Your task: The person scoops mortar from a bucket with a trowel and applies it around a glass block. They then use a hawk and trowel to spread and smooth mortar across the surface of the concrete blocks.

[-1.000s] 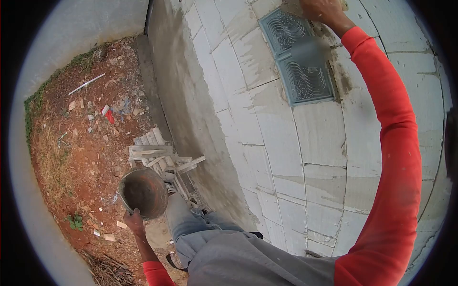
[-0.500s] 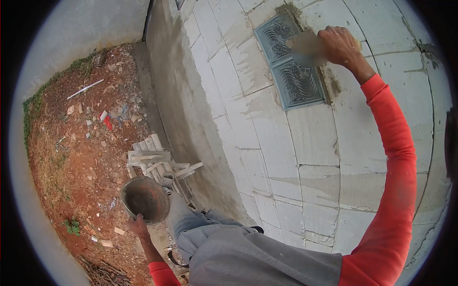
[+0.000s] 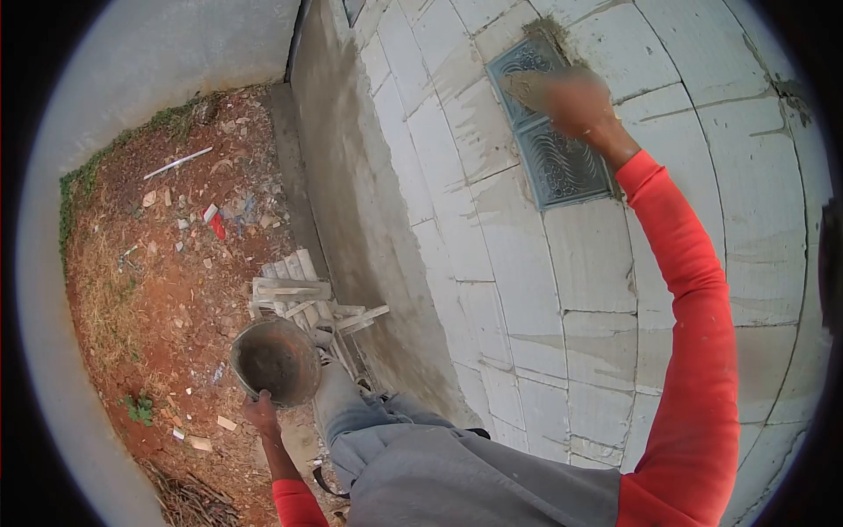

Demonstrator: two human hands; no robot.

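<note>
My left hand (image 3: pixel 261 411) grips the rim of a round, mortar-stained bucket (image 3: pixel 279 364), held low at my side with its open top toward me. Grey residue coats its inside. My right hand (image 3: pixel 580 104), blurred by motion, is closed around a trowel (image 3: pixel 525 89), whose pointed blade carries grey-brown mortar. The blade overlaps the upper of two patterned glass blocks (image 3: pixel 562 160) set in the wall. Rough mortar (image 3: pixel 549 33) shows along the blocks' top edge.
A wall of large pale blocks (image 3: pixel 518 255) fills the right side, with a grey plastered strip (image 3: pixel 338 167) beside it. Below stands a rough wooden stand (image 3: pixel 294 285). Red soil (image 3: pixel 176 299) with rubble and a white stick (image 3: pixel 178 162) lies left, bounded by a grey wall (image 3: pixel 176 44).
My right hand has swung left with the trowel, across the upper glass block. The view has shifted slightly; my left hand still holds the bucket.
</note>
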